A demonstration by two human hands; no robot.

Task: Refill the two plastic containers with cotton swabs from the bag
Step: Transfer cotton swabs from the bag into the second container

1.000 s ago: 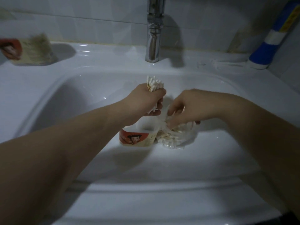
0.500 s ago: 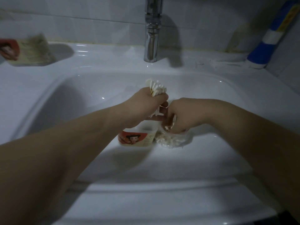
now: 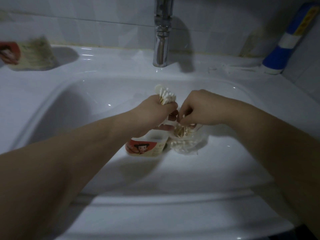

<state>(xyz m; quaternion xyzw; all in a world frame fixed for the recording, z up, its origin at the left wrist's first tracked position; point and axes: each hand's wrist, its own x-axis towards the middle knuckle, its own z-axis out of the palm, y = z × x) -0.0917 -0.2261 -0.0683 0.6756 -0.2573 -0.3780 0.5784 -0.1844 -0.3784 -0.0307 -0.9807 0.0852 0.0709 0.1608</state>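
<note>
My left hand (image 3: 154, 113) grips a bundle of cotton swabs (image 3: 165, 97), their white tips sticking up out of my fist. Right below it stands an open plastic container (image 3: 147, 146) with a red cartoon label, inside the sink basin. Beside it on the right lies the clear bag (image 3: 186, 144) of cotton swabs. My right hand (image 3: 202, 108) is over the bag's mouth, its fingertips pinching a few swabs. A second container (image 3: 29, 54) with the same label, full of swabs, stands at the far left on the sink ledge.
The white sink (image 3: 86, 94) fills the view, with a chrome faucet (image 3: 161, 32) at the back centre. A blue and white bottle (image 3: 285, 42) leans in the back right corner against the tiled wall.
My right hand has shifted left and up from inside the bag toward my left hand, with a few swabs in its fingertips. My left hand stays over the container with its bundle.
</note>
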